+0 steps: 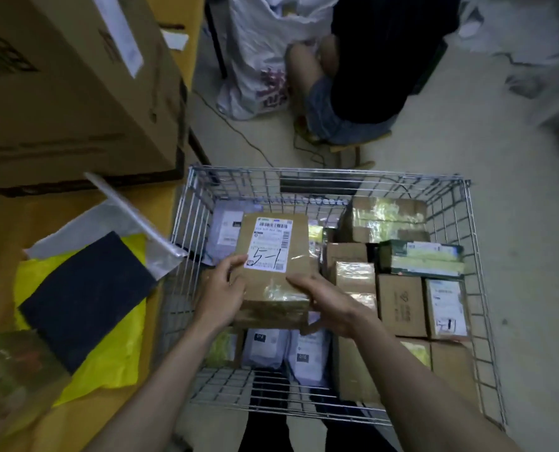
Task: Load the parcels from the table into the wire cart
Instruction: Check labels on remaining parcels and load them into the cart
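Parcel in hand: we hold a brown cardboard parcel (273,272) over the middle of the wire cart (477,256), its white label with the handwritten "5-1" facing up.
Left hand: our left hand (221,293) grips the parcel's left edge, fingers curled over the top beside the label.
Right hand: our right hand (328,303) holds the near right corner, fingers laid across the taped top and the thumb tucked below.
Cart load: we see brown boxes (400,305) packed along the right side, a green and white box (421,257) on top of them, and grey mailer bags (283,349) under the held parcel.
Table: on our left, the yellow table (161,203) carries a large carton (73,93), a yellow bag (108,353) and a dark flat packet (86,298).
Beyond the cart: we see a seated person (363,70) beside a white plastic bag (258,53).
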